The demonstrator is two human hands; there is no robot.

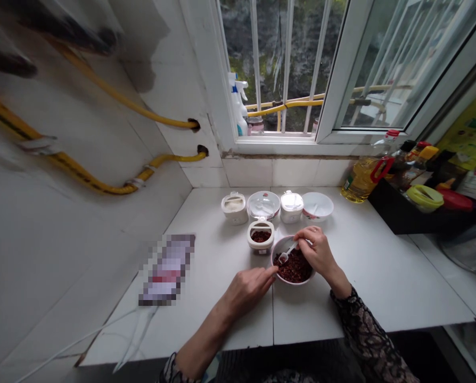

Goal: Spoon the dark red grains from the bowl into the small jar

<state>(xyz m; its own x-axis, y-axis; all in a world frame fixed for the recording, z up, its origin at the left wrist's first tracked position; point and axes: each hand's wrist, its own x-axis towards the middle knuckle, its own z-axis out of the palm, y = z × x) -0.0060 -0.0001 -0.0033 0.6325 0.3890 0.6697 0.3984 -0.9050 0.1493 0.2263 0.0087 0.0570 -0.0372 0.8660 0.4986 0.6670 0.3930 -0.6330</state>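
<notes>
Countertop (pixel 222 298): white tiles, set against a tiled wall at the left and under a window at the back.
Window (pixel 286 69): barred, with one sash swung open at the right; a spray bottle (pixel 238 106) is seen standing on its sill.
Yellow pipes (pixel 158 119): run along the left wall and are led into two holes near the window frame.
Black tray (pixel 393 215): placed at the right edge of the counter and crowded with sauce bottles; an oil bottle (pixel 360 181) with a red handle is stood just beside it.
Packet (pixel 168 268): laid flat on the counter, well to the left of the bowl; its print is pixelated and cannot be read.
Left hand (pixel 248 290): laid on the counter with its fingers stretched out loosely together; the fingertips are pressed against the left rim of the bowl.
Right hand (pixel 318 252): held over the far right side of the bowl, its fingers pinched on the spoon's handle.
Bowl (pixel 297 283): set on the counter between the two hands and filled with dark red spice (pixel 296 268).
Lidded jars (pixel 263 205): three, lined up at the back wall, with a small white dish (pixel 318 206) at the right end of the row.
Open jar (pixel 261 242): stood just behind the bowl on its left; a little red spice is seen inside.
Spoon (pixel 288 252): small and white, tilted down to the left with its scoop dipped into the spice.
</notes>
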